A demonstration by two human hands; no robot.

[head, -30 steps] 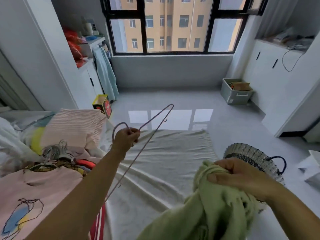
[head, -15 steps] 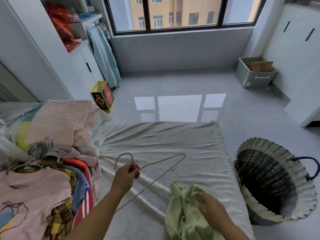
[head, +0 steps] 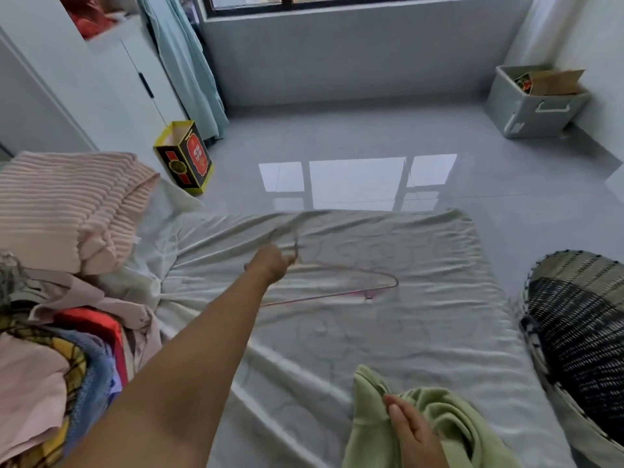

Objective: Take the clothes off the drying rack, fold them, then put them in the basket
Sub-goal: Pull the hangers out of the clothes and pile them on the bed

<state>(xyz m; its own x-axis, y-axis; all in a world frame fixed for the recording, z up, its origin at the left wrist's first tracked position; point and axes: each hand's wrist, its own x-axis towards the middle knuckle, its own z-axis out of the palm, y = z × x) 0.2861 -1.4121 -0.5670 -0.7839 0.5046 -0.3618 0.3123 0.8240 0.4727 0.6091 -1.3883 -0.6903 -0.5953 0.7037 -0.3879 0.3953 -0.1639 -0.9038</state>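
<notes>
Covering the bed (head: pixel 422 332), a white sheet is serving as the folding surface. A heap of clothes (head: pixel 50 366) is lying along its left side, all of it waiting to be folded. The woven basket (head: pixel 580 332) is standing just beside the bed's right side, with nothing showing in the visible part. The green garment (head: pixel 449 417) is lying bunched at the near edge, unfolded. The wire hanger (head: pixel 354 275) is lying on the sheet. The left hand (head: pixel 273 265) is at its hook, too blurred to tell grip from release. The right hand (head: pixel 415 434) is resting on the green garment; whether it is pinching the cloth, I cannot tell.
</notes>
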